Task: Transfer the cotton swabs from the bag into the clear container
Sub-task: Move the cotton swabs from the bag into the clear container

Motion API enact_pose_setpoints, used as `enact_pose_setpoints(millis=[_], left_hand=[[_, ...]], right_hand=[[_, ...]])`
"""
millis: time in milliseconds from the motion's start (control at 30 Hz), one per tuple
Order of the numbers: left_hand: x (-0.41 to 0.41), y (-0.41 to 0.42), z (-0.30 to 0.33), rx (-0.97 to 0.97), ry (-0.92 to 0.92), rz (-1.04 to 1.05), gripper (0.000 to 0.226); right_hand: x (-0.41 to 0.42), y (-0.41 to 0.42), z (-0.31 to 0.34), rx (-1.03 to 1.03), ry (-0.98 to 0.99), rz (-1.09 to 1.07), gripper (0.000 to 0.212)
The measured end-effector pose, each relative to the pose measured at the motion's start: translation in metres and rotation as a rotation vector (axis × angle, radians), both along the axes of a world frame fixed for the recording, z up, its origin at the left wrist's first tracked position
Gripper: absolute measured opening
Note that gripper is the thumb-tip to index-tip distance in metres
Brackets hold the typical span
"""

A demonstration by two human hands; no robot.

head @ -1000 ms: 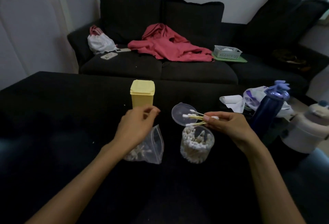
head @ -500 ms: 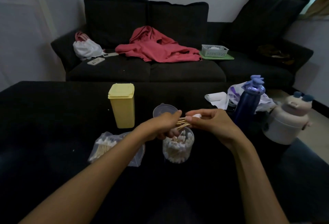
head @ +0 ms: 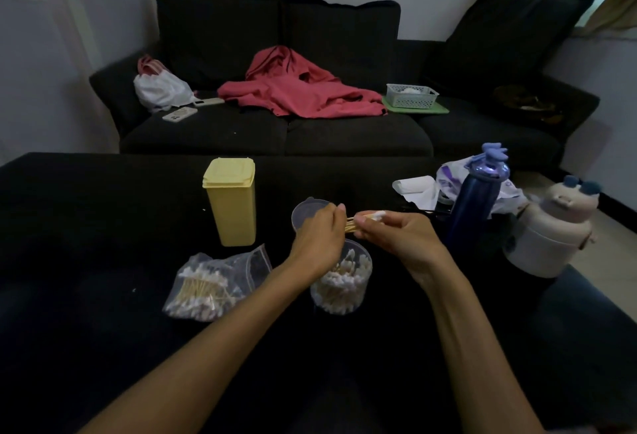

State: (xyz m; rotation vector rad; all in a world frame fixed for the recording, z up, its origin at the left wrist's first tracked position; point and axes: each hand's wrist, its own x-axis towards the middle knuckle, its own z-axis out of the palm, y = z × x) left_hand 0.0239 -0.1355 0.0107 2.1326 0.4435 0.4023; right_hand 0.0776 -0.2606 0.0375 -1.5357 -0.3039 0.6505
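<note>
While both hands meet above the container, a small bundle of wooden-stemmed cotton swabs [head: 358, 221] lies level between them. Right hand [head: 396, 238]: fingers curled round the bundle's nearer end, white tips poking out past the thumb. Left hand [head: 319, 240]: fingertips pinching the opposite end, likely squaring the stems into line so they drop in together.

Item — clear round plastic container [head: 341, 283]: stands on the black tabletop [head: 86, 226] directly under the hands, open at the top, already well filled with swabs standing tips-up. Its clear round lid [head: 305, 213] lies just behind, partly hidden by the left hand, set aside to keep the mouth free.

Item — clear zip-top plastic bag [head: 217, 283]: lies flat to the left of the container, apart from it, mouth turned toward the container for an easy reach. A fair heap of swabs is inside, so by my reckoning the transfer is somewhere past halfway and several more handfuls are due.

Other stock on the table — pale yellow lidded plastic box [head: 231, 201] behind the bag; dark blue water bottle [head: 474, 199] and cream-coloured jug [head: 548, 230] at the right edge, with crumpled white paper and wrapping [head: 418, 188] behind the bottle.

Beyond: black fabric sofa [head: 275, 137] bearing a red garment [head: 300, 92], a white bag [head: 162, 88], a white phone [head: 179, 114] and a small grey basket [head: 412, 95].
</note>
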Motion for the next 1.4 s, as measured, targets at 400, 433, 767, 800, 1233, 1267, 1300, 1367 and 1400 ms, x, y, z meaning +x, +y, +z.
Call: enact_pose_setpoints(millis=[400, 433, 767, 800, 1233, 1267, 1300, 1367, 1400], left_hand=[[-0.044, 0.014, -0.019, 0.770, 0.204, -0.245, 0.039], [-0.047, 0.015, -0.023, 0.765, 0.185, -0.242, 0.038], [-0.051, 0.025, -0.026, 0.790, 0.128, -0.255, 0.078], [-0.045, 0.024, -0.027, 0.797, 0.156, -0.272, 0.081], [-0.032, 0.025, -0.037, 0.723, 0.267, -0.365, 0.072], [-0.035, 0.025, -0.037, 0.721, 0.263, -0.367, 0.068], [-0.038, 0.025, -0.039, 0.720, 0.255, -0.365, 0.066], [-0.046, 0.025, -0.041, 0.720, 0.228, -0.354, 0.064], [-0.051, 0.025, -0.043, 0.716, 0.218, -0.349, 0.063]], right_hand=[[0.021, -0.022, -0.003, -0.077, -0.024, -0.136, 0.011], [0.021, -0.022, -0.003, -0.078, -0.015, -0.138, 0.011], [0.020, -0.022, -0.007, -0.123, 0.006, -0.082, 0.010], [0.019, -0.021, -0.007, -0.129, 0.005, -0.077, 0.010], [0.027, -0.005, -0.016, 0.259, 0.408, -0.116, 0.015], [0.028, -0.004, -0.018, 0.251, 0.421, -0.113, 0.015], [0.028, -0.003, -0.020, 0.234, 0.433, -0.107, 0.015], [0.030, 0.000, -0.022, 0.184, 0.439, -0.082, 0.013], [0.030, 0.001, -0.023, 0.149, 0.423, -0.060, 0.013]])
